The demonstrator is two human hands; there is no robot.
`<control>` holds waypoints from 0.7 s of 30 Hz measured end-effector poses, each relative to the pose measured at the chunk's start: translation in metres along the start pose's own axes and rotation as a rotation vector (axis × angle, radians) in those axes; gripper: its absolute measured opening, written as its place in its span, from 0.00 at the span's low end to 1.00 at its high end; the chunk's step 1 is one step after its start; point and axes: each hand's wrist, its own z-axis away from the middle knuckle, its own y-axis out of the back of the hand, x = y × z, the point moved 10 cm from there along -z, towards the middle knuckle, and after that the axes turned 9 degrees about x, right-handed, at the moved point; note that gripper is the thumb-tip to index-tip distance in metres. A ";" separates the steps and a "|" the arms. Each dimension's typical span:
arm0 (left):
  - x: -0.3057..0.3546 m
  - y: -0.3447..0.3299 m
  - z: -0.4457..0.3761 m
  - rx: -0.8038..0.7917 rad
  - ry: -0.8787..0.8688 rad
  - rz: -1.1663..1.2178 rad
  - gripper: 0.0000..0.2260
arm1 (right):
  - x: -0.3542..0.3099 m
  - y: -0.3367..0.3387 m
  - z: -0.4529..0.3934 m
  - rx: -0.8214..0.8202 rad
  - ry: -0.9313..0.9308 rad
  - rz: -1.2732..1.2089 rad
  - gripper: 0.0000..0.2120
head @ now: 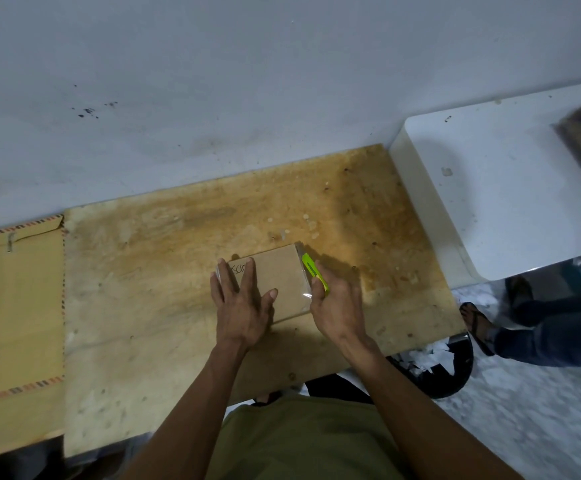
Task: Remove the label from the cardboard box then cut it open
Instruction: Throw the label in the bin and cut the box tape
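Head view: left hand [242, 306] flat, fingers spread, pressing box [278, 282] on table [143, 271]. Right hand [337, 306] grips green cutter [313, 271] against box's right edge.

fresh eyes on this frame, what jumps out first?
The lime-green cutter in the right hand, set against the right edge of the small cardboard box at the middle of the stained wooden board. The left hand lies flat on the box's left part, partly covering handwriting. A white table stands at right.
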 end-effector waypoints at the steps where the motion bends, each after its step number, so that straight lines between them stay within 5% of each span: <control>1: 0.000 0.000 0.000 0.000 0.000 0.000 0.34 | 0.000 0.000 0.001 -0.009 -0.002 0.001 0.18; 21: 0.002 0.001 0.001 -0.016 0.024 0.017 0.34 | 0.003 0.006 0.027 -0.064 0.098 0.169 0.18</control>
